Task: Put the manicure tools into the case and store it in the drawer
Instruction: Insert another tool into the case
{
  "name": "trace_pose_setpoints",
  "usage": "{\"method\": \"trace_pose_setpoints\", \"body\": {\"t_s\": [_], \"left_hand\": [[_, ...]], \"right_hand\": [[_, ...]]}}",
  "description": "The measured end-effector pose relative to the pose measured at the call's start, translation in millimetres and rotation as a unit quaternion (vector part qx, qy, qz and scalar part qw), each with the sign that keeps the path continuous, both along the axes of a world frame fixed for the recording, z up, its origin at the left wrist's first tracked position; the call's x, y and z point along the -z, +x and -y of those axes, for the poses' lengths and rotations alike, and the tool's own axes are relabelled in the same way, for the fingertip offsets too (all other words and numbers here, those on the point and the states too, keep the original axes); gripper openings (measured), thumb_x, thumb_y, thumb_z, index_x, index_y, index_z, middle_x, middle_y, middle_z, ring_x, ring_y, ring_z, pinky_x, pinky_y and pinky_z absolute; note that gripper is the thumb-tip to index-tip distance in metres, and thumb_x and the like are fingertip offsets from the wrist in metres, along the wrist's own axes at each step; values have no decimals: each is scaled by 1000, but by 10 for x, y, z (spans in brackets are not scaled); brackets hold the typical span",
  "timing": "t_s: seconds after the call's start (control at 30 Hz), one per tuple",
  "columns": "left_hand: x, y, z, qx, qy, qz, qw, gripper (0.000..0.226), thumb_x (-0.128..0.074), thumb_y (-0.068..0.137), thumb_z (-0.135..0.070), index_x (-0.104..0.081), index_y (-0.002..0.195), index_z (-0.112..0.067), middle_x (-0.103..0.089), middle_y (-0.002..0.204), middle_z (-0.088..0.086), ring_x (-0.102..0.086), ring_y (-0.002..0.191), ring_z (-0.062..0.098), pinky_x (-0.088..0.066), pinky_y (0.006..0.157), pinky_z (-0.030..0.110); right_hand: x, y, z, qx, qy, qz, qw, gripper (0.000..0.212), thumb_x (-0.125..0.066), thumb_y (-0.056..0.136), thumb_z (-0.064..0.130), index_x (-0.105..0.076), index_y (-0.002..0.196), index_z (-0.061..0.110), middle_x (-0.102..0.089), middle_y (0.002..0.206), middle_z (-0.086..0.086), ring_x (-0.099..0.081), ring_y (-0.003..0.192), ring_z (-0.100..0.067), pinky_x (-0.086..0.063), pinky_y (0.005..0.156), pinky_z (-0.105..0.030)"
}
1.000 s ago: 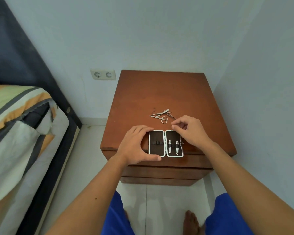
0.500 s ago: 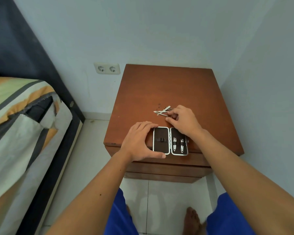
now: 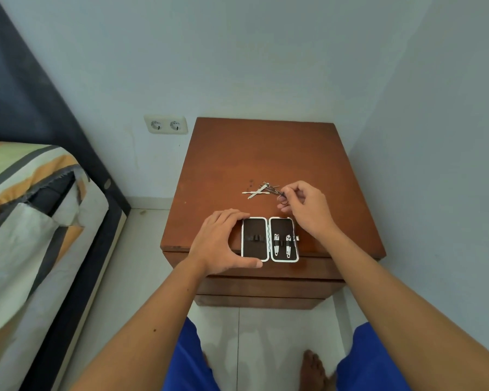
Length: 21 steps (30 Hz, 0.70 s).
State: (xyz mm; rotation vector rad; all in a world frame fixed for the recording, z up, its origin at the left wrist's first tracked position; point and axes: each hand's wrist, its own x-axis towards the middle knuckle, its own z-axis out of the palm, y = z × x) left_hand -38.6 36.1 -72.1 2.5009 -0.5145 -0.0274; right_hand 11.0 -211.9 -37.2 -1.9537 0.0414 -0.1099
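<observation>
A small black manicure case (image 3: 269, 240) with a white rim lies open flat at the front edge of the brown nightstand (image 3: 266, 162). Two nail clippers (image 3: 282, 245) sit strapped in its right half; the left half holds only an empty strap. My left hand (image 3: 222, 241) grips the case's left side, thumb on the near edge. Behind the case my right hand (image 3: 305, 208) pinches the small scissors (image 3: 275, 191) by the handle, lifting them off the pile. Two thin metal tools (image 3: 256, 192) lie crossed on the wood just left of the scissors.
Below the nightstand top are closed drawer fronts (image 3: 266, 286). A bed (image 3: 26, 221) with a striped cover stands to the left across a strip of tiled floor. A double wall socket (image 3: 166, 125) is on the back wall. A wall runs close along the right.
My right hand left the case's right half, reached back to the loose tools and closed its fingers on the scissors. My left hand stayed on the case.
</observation>
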Motion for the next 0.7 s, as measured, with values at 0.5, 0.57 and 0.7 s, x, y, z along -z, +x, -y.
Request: {"method": "trace_pose_setpoints", "body": {"t_s": [0.5,0.57,0.7], "left_hand": [[-39,-21,11,-3,4,-6,1000,110,-77,57,-91,-45,149,-40,-47,151,-18,-36,141,7,-33,119,37],[-34,-21,8,-4,2,-7,1000,110,-77,57,-91,-45,149,-40,-47,152,-18,-37,142,8,-33,119,37],[-22,-20,17,-6,3,-10,1000,109,-76,58,-92,-44,149,-41,-47,152,-18,-37,141,7,-34,119,37]], "right_hand": [[-159,-222,314,-64,22,-51,996,12,-70,99,18,-78,105,24,-79,91,-7,-67,84,-15,-52,87,-31],[-155,-192,335,-89,-44,-44,994,12,-72,97,21,-79,103,28,-79,89,-5,-68,82,-23,-54,86,-35],[-153,-116,295,-113,-132,-32,984,12,-77,91,18,-73,98,26,-72,72,3,-63,58,-7,-53,69,-30]]}}
